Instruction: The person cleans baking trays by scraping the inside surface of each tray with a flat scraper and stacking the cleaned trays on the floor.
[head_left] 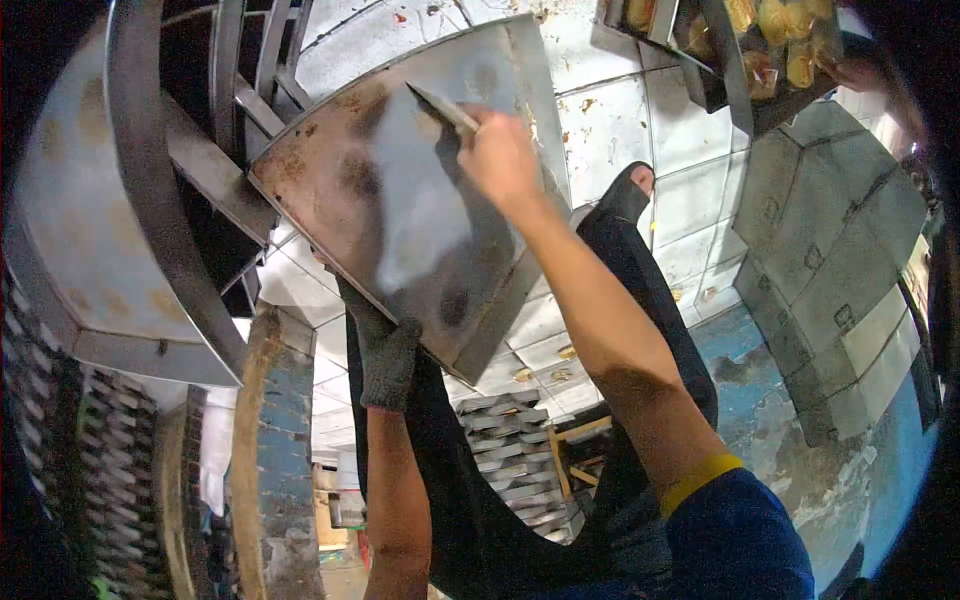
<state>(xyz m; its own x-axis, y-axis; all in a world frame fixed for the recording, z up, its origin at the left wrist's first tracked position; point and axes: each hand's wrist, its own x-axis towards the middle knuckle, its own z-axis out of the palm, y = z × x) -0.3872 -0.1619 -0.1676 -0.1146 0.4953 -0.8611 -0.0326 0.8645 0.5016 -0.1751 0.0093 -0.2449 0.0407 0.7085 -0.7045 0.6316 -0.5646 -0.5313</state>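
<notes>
A large metal baking tray (430, 240), stained brown and dark along its left side, is tilted in front of me above my legs. My left hand (388, 365), in a dark grey knit glove, is closed around the tray's lower left edge, its fingertips partly hidden behind the metal. My right hand (500, 155) is bare and wrapped around the handle of a knife (440, 105). Its narrow, dark, pointed blade lies at the tray's upper surface and points up and left. Whether the blade touches the metal, I cannot tell.
A metal rack (195, 150) stands close on the left, with another tray (75, 190) in it. Upper right, a container holds packaged bread (790, 40), with another person's hand (850, 75) beside it. Crumbs lie on the white tiled floor (610, 130). Peeling blue wall (780, 400) is at right.
</notes>
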